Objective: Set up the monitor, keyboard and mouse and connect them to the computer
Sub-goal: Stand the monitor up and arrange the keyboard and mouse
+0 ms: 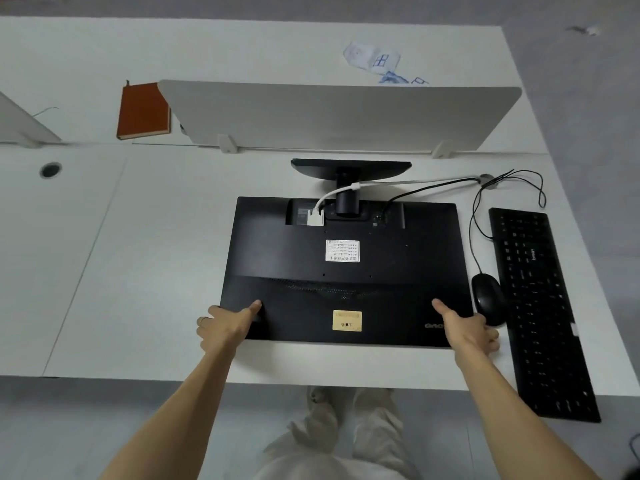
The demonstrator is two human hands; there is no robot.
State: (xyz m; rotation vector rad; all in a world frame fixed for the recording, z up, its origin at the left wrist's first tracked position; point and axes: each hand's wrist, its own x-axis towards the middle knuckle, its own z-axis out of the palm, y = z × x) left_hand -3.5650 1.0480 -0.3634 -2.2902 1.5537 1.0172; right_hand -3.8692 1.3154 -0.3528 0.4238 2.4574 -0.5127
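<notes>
Two bare hands grip the near edge of a monitor lying face down on a white desk. The left hand [225, 323] clasps the near left corner, thumb on the back panel, fingers curled under the edge. The right hand [471, 330] clasps the near right corner the same way. The monitor [346, 271] sits mid-desk, its black back up, its stand [349, 174] pointing away toward a low white divider [339, 116]. A white cable [346, 192] and a thin black cable [408, 195] are plugged in near the stand and run right.

Just right of the monitor lies a black mouse [488, 297], close to the right hand, then a black keyboard [540, 313] lying lengthwise.

The monitor looks rigid and moderately heavy, with a fragile screen underneath. Holding both side edges seems safest; the glossy plastic could slip, and the cables may tug when it is raised.
</notes>
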